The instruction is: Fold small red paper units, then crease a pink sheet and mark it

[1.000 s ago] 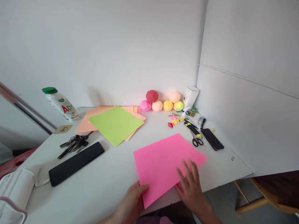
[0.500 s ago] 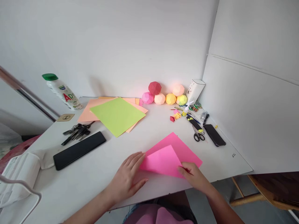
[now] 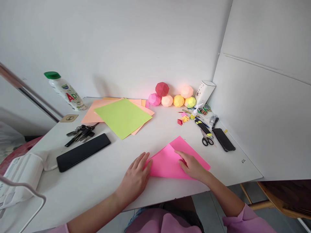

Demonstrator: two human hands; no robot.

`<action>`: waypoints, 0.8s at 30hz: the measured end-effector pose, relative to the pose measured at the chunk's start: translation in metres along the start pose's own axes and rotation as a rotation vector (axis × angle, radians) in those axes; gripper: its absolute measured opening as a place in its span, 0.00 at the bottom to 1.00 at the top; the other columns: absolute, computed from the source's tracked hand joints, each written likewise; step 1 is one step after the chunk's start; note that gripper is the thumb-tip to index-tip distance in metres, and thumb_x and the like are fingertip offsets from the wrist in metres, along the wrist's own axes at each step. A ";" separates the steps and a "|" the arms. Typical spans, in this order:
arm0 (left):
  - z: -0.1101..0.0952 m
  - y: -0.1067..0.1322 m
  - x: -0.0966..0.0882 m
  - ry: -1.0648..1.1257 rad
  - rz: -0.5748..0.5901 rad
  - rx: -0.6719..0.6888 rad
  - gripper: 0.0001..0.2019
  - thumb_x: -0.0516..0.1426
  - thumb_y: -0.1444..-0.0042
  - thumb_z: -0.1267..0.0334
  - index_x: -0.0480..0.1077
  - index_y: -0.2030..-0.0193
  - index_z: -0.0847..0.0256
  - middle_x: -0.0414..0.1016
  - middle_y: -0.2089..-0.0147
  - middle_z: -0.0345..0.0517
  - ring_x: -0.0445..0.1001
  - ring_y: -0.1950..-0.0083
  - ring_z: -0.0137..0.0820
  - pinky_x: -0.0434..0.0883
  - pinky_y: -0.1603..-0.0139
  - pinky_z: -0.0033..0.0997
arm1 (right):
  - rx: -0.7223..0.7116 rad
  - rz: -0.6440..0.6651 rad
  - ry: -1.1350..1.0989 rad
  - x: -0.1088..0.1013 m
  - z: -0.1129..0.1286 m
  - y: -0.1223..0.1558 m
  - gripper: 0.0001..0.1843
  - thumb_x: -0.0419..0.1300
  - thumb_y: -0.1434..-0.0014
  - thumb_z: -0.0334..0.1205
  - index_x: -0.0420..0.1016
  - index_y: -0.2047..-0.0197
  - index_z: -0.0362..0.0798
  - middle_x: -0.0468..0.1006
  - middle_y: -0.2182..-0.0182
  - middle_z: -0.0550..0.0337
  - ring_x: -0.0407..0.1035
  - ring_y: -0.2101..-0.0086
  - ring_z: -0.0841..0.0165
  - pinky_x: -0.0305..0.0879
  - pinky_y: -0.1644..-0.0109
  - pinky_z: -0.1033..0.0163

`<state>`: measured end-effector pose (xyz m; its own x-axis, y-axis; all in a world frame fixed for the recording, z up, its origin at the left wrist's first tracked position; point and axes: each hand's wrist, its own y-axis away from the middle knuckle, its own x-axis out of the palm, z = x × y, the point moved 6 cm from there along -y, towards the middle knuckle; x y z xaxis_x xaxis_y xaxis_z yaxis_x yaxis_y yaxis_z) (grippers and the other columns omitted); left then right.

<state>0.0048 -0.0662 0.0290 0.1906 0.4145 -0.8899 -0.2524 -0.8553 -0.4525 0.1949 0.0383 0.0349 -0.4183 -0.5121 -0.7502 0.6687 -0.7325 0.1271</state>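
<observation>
A bright pink paper sheet (image 3: 191,150) lies near the front edge of the white table (image 3: 121,168), its near corner folded up over itself into a triangle. My left hand (image 3: 136,176) lies flat with fingers stretched out, its fingertips at the left end of the fold. My right hand (image 3: 191,165) presses flat on top of the folded flap, fingers spread toward the left.
A green sheet (image 3: 122,117) tops a stack of orange paper at back left. Several paper balls (image 3: 171,97) line the wall. Scissors (image 3: 206,139), a phone (image 3: 224,139), pens and a white box (image 3: 204,92) sit at right; keys (image 3: 80,133), a black case (image 3: 83,152) and a bottle (image 3: 65,92) at left.
The pink sheet lay flat a second ago; its near corner has been lifted and folded over toward the far side. My right hand moved from the flap's edge onto its top.
</observation>
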 end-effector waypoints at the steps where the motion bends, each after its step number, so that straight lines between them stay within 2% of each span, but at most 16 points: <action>1: -0.005 0.000 -0.001 -0.014 -0.009 0.044 0.15 0.48 0.40 0.71 0.67 0.48 0.66 0.64 0.40 0.60 0.61 0.37 0.47 0.68 0.44 0.47 | -0.022 0.024 0.007 0.001 0.000 -0.004 0.24 0.44 0.35 0.40 0.59 0.37 0.50 0.72 0.49 0.51 0.68 0.51 0.61 0.64 0.49 0.55; 3: -0.017 0.000 0.000 -0.033 -0.007 0.142 0.17 0.49 0.39 0.69 0.66 0.45 0.65 0.62 0.37 0.57 0.55 0.33 0.47 0.61 0.38 0.49 | -0.033 0.051 0.032 0.002 -0.001 -0.011 0.23 0.43 0.36 0.38 0.62 0.38 0.49 0.68 0.43 0.52 0.63 0.44 0.60 0.60 0.42 0.53; 5: -0.026 0.001 0.005 -0.072 0.019 0.200 0.19 0.50 0.39 0.66 0.64 0.42 0.63 0.61 0.35 0.54 0.54 0.33 0.46 0.57 0.36 0.50 | -0.028 0.069 0.063 0.003 -0.003 -0.017 0.24 0.43 0.36 0.36 0.62 0.38 0.47 0.67 0.42 0.51 0.61 0.43 0.60 0.59 0.40 0.52; 9: -0.033 -0.001 0.019 -0.160 0.107 0.182 0.21 0.48 0.41 0.68 0.63 0.40 0.64 0.65 0.37 0.53 0.60 0.35 0.45 0.56 0.36 0.49 | -0.009 0.105 0.106 0.006 -0.005 -0.020 0.25 0.43 0.37 0.33 0.61 0.38 0.46 0.69 0.44 0.50 0.63 0.45 0.60 0.62 0.43 0.55; 13: -0.029 -0.016 0.029 -0.206 0.142 0.161 0.21 0.46 0.40 0.71 0.64 0.41 0.63 0.67 0.39 0.52 0.65 0.38 0.44 0.62 0.39 0.46 | 0.010 0.111 0.200 0.003 -0.004 -0.026 0.24 0.43 0.38 0.31 0.63 0.40 0.46 0.74 0.50 0.49 0.68 0.50 0.60 0.64 0.51 0.58; 17: -0.020 -0.031 0.038 -0.195 0.165 0.175 0.21 0.45 0.40 0.75 0.65 0.42 0.67 0.71 0.43 0.58 0.68 0.41 0.45 0.64 0.42 0.48 | 0.063 0.108 0.344 -0.008 -0.007 -0.048 0.22 0.43 0.36 0.34 0.66 0.42 0.46 0.79 0.59 0.50 0.72 0.61 0.61 0.62 0.61 0.62; 21: -0.006 -0.031 0.045 -0.125 0.147 0.089 0.21 0.44 0.41 0.76 0.64 0.41 0.67 0.69 0.42 0.59 0.65 0.39 0.45 0.62 0.40 0.50 | 0.052 0.129 0.397 -0.013 -0.009 -0.072 0.21 0.44 0.36 0.35 0.66 0.43 0.45 0.78 0.68 0.53 0.70 0.67 0.64 0.57 0.67 0.65; 24: 0.001 -0.025 0.045 -0.052 0.078 0.019 0.19 0.47 0.39 0.71 0.65 0.43 0.68 0.67 0.40 0.60 0.61 0.37 0.47 0.62 0.39 0.51 | 0.020 0.167 0.426 -0.009 -0.013 -0.077 0.22 0.45 0.37 0.34 0.64 0.41 0.45 0.75 0.76 0.57 0.68 0.71 0.64 0.54 0.70 0.66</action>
<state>0.0189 -0.0260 0.0005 0.1203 0.3628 -0.9241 -0.2822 -0.8799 -0.3822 0.1547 0.1052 0.0236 -0.0127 -0.3965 -0.9179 0.6920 -0.6661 0.2782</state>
